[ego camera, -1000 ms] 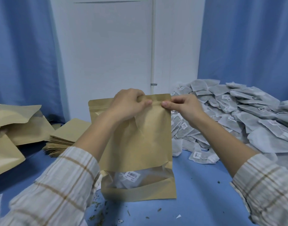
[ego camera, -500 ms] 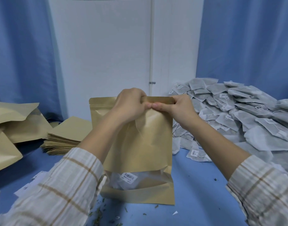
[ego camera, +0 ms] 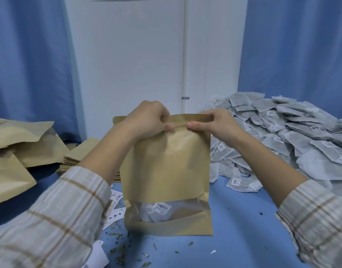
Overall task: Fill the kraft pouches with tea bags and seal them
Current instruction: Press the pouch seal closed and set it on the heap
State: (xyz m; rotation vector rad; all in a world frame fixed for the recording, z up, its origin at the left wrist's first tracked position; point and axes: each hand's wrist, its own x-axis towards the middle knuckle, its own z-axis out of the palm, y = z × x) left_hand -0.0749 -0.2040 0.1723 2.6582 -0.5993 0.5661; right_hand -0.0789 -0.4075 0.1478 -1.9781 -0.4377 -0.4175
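Your table (ego camera: 243, 219) is covered in smooth blue sheeting, with blue curtains (ego camera: 297, 55) hanging in soft folds either side of a flat white wall panel (ego camera: 131, 64).

On your right, a large loose heap of tea bags (ego camera: 282, 136) rests on the table: flat, grey-white, fibrous squares, several carrying small barcode tags on strings.

On your left lie filled pouches (ego camera: 21, 144), brown kraft, puffed and creased. Just behind your left forearm sits a stack of flat pouches (ego camera: 83, 155), thin, layered at the edges.

At centre, the pouch (ego camera: 166, 167) you are working stands upright on the table. It is matte brown kraft, rectangular, with a gusseted base and a clear window across the lower front. Through the window you can see pale tea bags and one barcode tag; how many are inside cannot be told.

Your left hand (ego camera: 148, 118) and right hand (ego camera: 214, 124) both pinch the top strip of the pouch, thumbs in front, fingers curled behind, thumb tips near each other at mid-width.

Printed paper slips (ego camera: 116, 215) lie by the pouch's left foot. Small green-brown leaf crumbs (ego camera: 123, 252) are scattered in front.
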